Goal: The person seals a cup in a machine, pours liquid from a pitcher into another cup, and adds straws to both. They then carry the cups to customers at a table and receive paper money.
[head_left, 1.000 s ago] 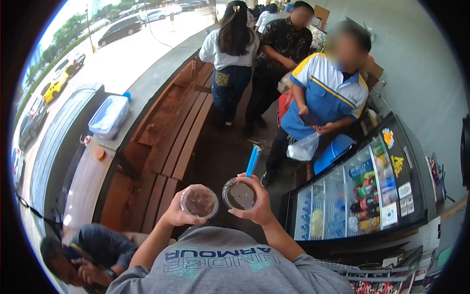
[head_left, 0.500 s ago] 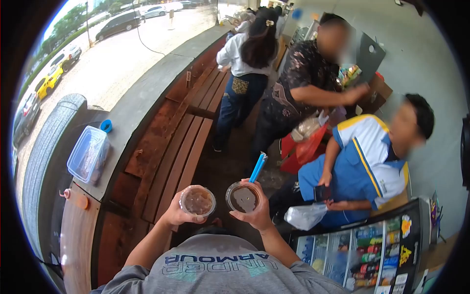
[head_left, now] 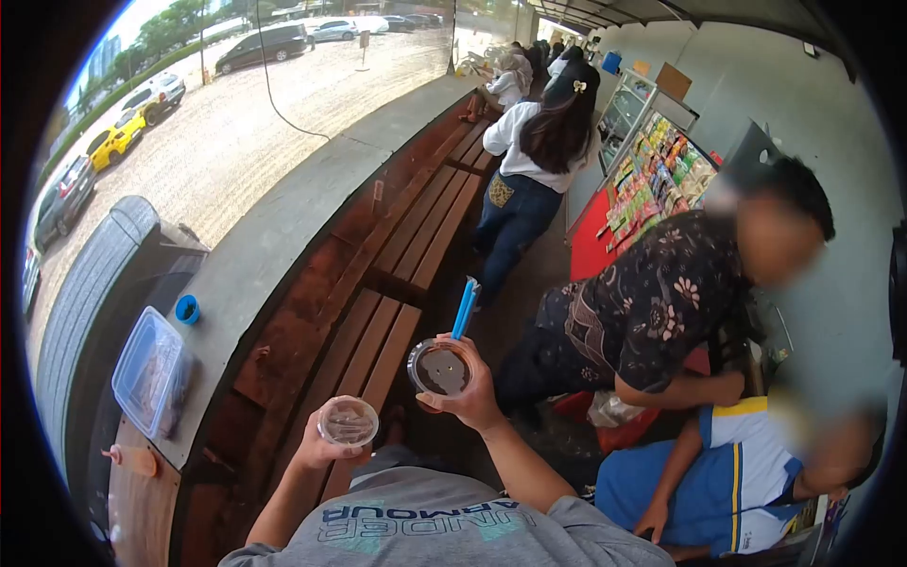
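In my left hand (head_left: 316, 446) is a clear plastic cup (head_left: 348, 421) with a lid, its contents pale brown. My right hand (head_left: 475, 397) grips a second lidded cup (head_left: 442, 369) filled with a dark brown drink. Blue-wrapped straws (head_left: 465, 310) stick up beside that cup, pinned by the right hand's fingers. Both cups are upright, held apart from each other in front of my grey shirt (head_left: 425, 515). The fingers behind the cups are partly hidden.
Wooden benches (head_left: 378, 331) run along a grey ledge (head_left: 274, 231) on the left. On the ledge stand a plastic tub (head_left: 151, 373) and a blue cup (head_left: 187, 309). A person in a dark patterned shirt (head_left: 652, 302) and one in blue and white (head_left: 699, 482) are close on the right. Another person (head_left: 543, 161) stands ahead.
The view has turned and moved forward along the benches. The patterned-shirt person and the blue-and-white one now appear further right and lower. Both cups stay in my hands.
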Tool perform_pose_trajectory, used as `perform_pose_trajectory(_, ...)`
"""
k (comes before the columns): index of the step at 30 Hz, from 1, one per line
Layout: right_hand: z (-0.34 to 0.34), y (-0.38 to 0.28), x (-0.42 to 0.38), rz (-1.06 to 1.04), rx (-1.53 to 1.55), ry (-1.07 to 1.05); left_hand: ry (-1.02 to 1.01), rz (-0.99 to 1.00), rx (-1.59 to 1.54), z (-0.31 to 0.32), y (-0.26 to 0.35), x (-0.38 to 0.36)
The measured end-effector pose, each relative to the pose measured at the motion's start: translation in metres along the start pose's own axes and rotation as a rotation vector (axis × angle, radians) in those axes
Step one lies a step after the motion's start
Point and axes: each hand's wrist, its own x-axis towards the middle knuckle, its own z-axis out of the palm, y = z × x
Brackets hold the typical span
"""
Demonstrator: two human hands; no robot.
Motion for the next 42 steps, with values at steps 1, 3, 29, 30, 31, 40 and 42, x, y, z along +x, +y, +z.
perform_pose_trajectory(1, -0.008, 0.013, 0.028, -0.034, -0.013, -0.025, 0.007, 0.011, 0.008, -0.009, -0.004, 0.026)
perform_pose_trajectory(3, -0.021, 0.035, 0.085, -0.063, 0.004, -0.047, -0.015, 0.035, -0.005, -0.027, -0.008, 0.082)
perform_pose_trajectory(29, -0.435, 0.261, 0.541, -0.049, -0.247, -0.147, -0.119, -0.064, 0.073, 0.018, -0.009, 0.756)
perform_pose_trajectory(30, -0.461, 0.264, 0.562, -0.042, -0.247, -0.124, -0.136, -0.079, 0.078, 0.032, -0.002, 0.792)
perform_pose_trajectory(31, -0.485, 0.266, 0.578, 0.013, -0.209, -0.12, -0.111, -0.113, 0.059, 0.044, 0.004, 0.826)
perform_pose_trajectory(40, -0.678, 0.301, 0.761, 0.03, -0.268, 0.036, -0.289, -0.104, 0.113, 0.122, -0.003, 1.144)
perform_pose_trajectory(42, -0.719, 0.318, 0.805, 0.046, -0.287, 0.056, -0.32, -0.136, 0.113, 0.133, -0.007, 1.216)
